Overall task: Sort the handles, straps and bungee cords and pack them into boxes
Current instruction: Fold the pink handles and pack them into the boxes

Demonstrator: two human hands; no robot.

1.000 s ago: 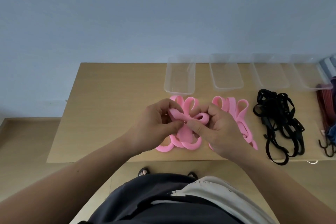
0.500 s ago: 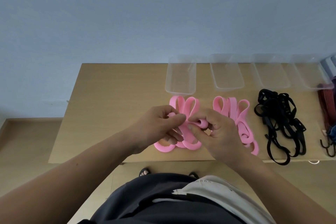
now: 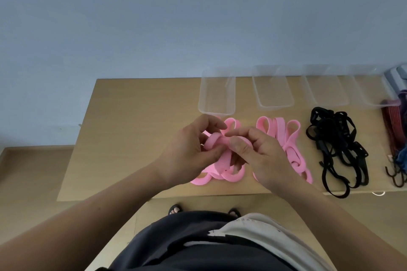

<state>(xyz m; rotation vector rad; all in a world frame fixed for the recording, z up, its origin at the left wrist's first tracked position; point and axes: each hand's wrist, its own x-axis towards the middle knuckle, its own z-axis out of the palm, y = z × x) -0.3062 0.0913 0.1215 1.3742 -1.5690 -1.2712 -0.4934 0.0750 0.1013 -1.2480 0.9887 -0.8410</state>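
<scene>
Surface: a light wooden table (image 3: 136,116) is set against a plain pale blue wall (image 3: 154,17); its left half is bare.
Floor: a tan floor (image 3: 33,171) is seen left of and below the table.
Boxes: four clear plastic boxes are lined along the far edge; the leftmost box (image 3: 217,109) stands just behind the hands.
Left hand (image 3: 189,152): closed by thumb and fingers on a rolled pink strap (image 3: 214,140), held above the table.
Right hand (image 3: 262,156): closed on the same strap from the other side; both hands are held together.
Pink pile, near: loose pink loops (image 3: 229,175) lie on the table under the hands.
Pink pile, second: more pink straps (image 3: 290,138) lie just to the right.
Black straps (image 3: 339,145): tangled, further right, overhanging the near edge.
Bungee cords (image 3: 394,138): dark red, hooked, at the right margin.
Person: sandalled toes (image 3: 175,210) are seen below the table edge.
</scene>
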